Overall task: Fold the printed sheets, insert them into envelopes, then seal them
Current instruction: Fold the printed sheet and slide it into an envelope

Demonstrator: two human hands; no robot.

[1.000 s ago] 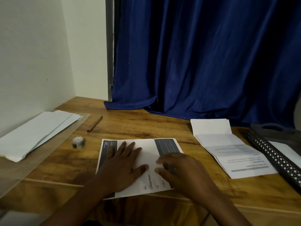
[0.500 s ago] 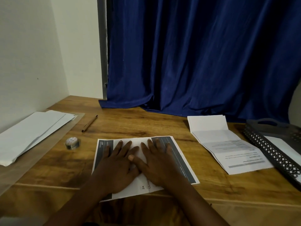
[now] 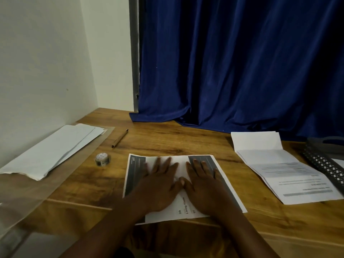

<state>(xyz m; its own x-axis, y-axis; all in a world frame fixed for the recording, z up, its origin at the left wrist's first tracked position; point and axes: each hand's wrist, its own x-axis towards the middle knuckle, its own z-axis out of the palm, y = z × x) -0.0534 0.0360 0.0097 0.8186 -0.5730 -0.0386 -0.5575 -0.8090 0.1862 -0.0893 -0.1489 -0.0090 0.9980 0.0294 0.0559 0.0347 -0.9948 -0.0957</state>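
Observation:
A printed sheet (image 3: 184,209) with dark side bands lies folded on the wooden desk in front of me. My left hand (image 3: 160,185) presses flat on its left half, fingers straight and spread. My right hand (image 3: 202,183) lies flat on its right half, thumbs nearly touching in the middle. A stack of white envelopes (image 3: 50,149) rests at the left by the wall. Another printed sheet (image 3: 279,166), partly unfolded with creases, lies at the right.
A small roll of tape (image 3: 102,159) and a brown pen (image 3: 120,138) sit left of the sheet. A black perforated tray (image 3: 323,164) holding paper stands at the far right. A clear plastic sheet (image 3: 28,194) covers the desk's left part. A blue curtain (image 3: 232,62) hangs behind.
My right hand has gone from curled on the sheet's right part to flat with straight fingers, then slid right. My left hand stayed pressing the left half.

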